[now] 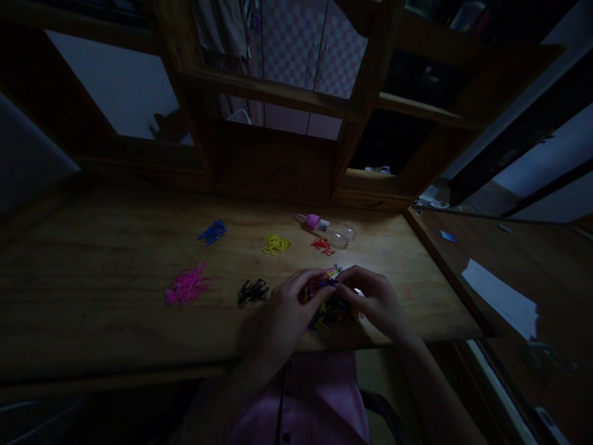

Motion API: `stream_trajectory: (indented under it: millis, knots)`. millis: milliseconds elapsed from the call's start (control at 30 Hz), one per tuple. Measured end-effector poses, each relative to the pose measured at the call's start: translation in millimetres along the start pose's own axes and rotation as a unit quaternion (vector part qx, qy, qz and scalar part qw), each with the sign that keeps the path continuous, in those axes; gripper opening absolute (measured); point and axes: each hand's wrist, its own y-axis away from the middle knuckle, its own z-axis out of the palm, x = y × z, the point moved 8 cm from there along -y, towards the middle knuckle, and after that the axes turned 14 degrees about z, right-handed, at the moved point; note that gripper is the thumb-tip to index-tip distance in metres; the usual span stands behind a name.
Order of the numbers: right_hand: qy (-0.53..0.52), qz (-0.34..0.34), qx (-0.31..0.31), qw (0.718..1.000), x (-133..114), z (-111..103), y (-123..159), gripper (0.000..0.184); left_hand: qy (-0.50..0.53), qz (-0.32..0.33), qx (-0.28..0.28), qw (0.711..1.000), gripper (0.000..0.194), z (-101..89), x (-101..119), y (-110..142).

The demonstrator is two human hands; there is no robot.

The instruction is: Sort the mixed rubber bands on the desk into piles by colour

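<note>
A heap of mixed small coloured loops [328, 315], resembling rubber bands, lies near the table's front edge. Over it, my left hand [296, 300] and my right hand [373, 296] meet with thumbs and forefingers pinched together around a few loops [333, 271]. Which loops each hand grips is hard to make out in the dim light. Sorted by colour, other piles lie left and beyond: black loops [252, 292] beside my left hand, pink loops [188, 284], blue loops [213, 232], yellow loops [277, 244] and a few red loops [323, 246].
Behind the red loops, a clear bottle [340, 235] with a pink cap lies on its side. A wooden shelf frame [278, 164] rises along the table's back. To the right, papers [500, 296] rest on another brown surface beyond a raised wooden edge.
</note>
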Motion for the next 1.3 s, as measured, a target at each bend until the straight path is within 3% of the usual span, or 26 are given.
stream_trajectory:
  millis: [200, 333, 567, 767, 1100, 1300]
  knots:
    - [-0.013, -0.003, 0.010, 1.000, -6.8, 6.0, 5.5, 0.014, 0.122, -0.065, 0.038, 0.990, 0.025, 3.8, -13.9, 5.3]
    - [-0.012, 0.000, 0.018, 1.000, -3.8, 5.1, 5.7, 0.013, 0.150, -0.087, 0.017, 0.985, 0.029, 3.3, -14.6, 8.6]
    - [-0.045, 0.012, 0.028, 0.999, 4.4, 1.0, 2.1, 0.014, 0.157, -0.098, 0.003, 0.983, 0.023, 0.8, -21.6, 12.3]
    - [-0.095, 0.063, 0.021, 0.993, 22.2, -1.2, -11.6, 0.022, 0.167, -0.092, -0.005, 0.982, 0.020, 1.3, -28.7, 14.6]
    - [-0.193, 0.136, 0.008, 0.972, 43.2, -4.5, -19.3, 0.025, 0.192, -0.139, 0.005, 0.972, 0.019, 0.5, -36.7, 23.5]
    - [-0.167, 0.130, 0.013, 0.977, 32.2, -6.3, -22.1, 0.023, 0.184, -0.170, -0.005, 0.968, 0.020, -7.0, -33.1, 38.5]
